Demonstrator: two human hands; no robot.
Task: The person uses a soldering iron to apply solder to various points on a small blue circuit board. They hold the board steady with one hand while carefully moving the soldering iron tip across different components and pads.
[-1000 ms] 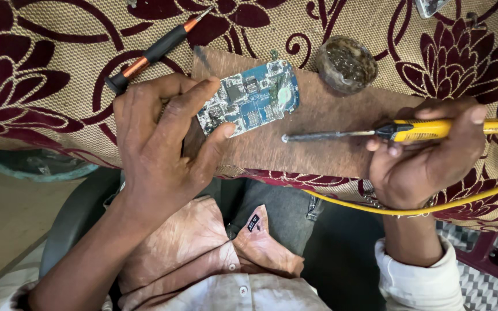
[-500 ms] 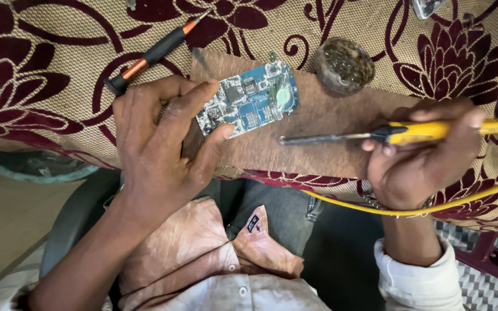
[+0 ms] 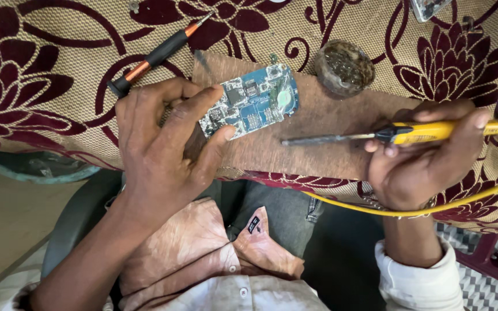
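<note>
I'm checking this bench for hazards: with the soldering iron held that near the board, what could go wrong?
The soldering iron tip sits close to the left hand fingers pinning the circuit board; a slip might burn them. Its yellow cord trails over the lap by the right hand and could snag. The tip might also scorch the wooden board.

a table draped in a beige woven cloth point(image 3: 59, 103) with large maroon flowers fills the upper view. below its edge at left lies a bare tan floor point(image 3: 1, 230); at lower right, a grey-and-white zigzag floor covering point(image 3: 485, 288) and a maroon furniture leg point(image 3: 491, 268). the light is soft and even.
</note>
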